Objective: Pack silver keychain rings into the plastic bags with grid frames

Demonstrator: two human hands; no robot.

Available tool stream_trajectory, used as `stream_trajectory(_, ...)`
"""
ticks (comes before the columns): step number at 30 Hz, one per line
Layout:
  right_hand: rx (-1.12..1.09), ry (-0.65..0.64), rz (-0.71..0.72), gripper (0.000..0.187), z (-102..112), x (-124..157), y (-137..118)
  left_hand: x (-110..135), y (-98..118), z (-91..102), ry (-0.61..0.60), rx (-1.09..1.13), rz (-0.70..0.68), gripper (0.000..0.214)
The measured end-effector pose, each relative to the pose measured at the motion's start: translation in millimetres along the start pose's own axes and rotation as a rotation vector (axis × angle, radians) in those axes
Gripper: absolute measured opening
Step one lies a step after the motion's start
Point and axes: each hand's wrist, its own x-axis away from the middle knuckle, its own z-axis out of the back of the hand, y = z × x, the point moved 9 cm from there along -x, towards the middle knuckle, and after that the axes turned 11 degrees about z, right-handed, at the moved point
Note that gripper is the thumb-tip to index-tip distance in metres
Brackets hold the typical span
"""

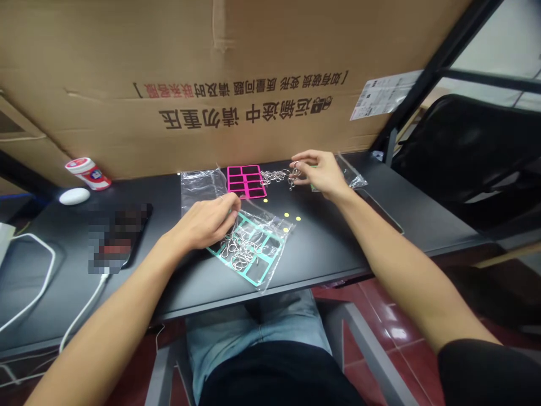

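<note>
My left hand (215, 220) is curled closed at the upper left edge of a clear plastic bag (286, 230). Inside or under that bag's film is a teal grid frame (258, 281), with a cluster of silver metal rings (240, 254) over it. A pink grid frame (247, 176) lies farther back. Beside it, a heap of silver rings with chain-like pieces (273, 177) rests on the table. Above the heap's right end, my right hand (321, 172) pinches a few silver key rings (295, 175). Something green shows partly behind that hand.
Yellow dots (286, 215) lie on the black table (329, 242). Another clear bag (198, 189) is at left, and one (351, 172) at right. A phone (122, 237) with a white cable, a white oval case (75, 196) and a red-white jar (88, 172) stand left. Cardboard (253, 45) walls the back.
</note>
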Motion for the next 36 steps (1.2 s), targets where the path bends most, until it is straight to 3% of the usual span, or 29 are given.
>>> stream_trajectory(5, -0.001, -0.123, 0.014, 0.028, -11.6, -1.8, 6.3, 0.5, 0.4, 1.5, 0.002, 0.009, -0.001, 0.022)
stream_trajectory(11, 0.721, -0.197, 0.223, 0.027, 0.0, -6.6, 6.8, 0.6, -0.1, 0.4, 0.004, 0.011, -0.006, 0.022)
stream_trajectory(16, 0.923, -0.293, 0.211, 0.027, -10.9, -5.3, 24.8, 0.4, 0.8, 0.6, 0.002, 0.019, -0.015, 0.022)
stream_trajectory(24, 0.705, -0.26, 0.153, 0.006, -5.0, -11.1, 15.5, 0.0, 1.4, 0.9, -0.002, 0.012, -0.008, 0.022)
stream_trajectory(30, 0.402, -0.152, 0.061, 0.02, 7.3, -11.8, 17.2, 0.2, 0.2, 0.2, 0.002, 0.01, -0.01, 0.022)
stream_trajectory(36, 0.257, -0.052, 0.117, 0.025, 14.5, -13.6, -3.4, 0.0, 0.7, -0.3, -0.004, 0.006, 0.004, 0.02)
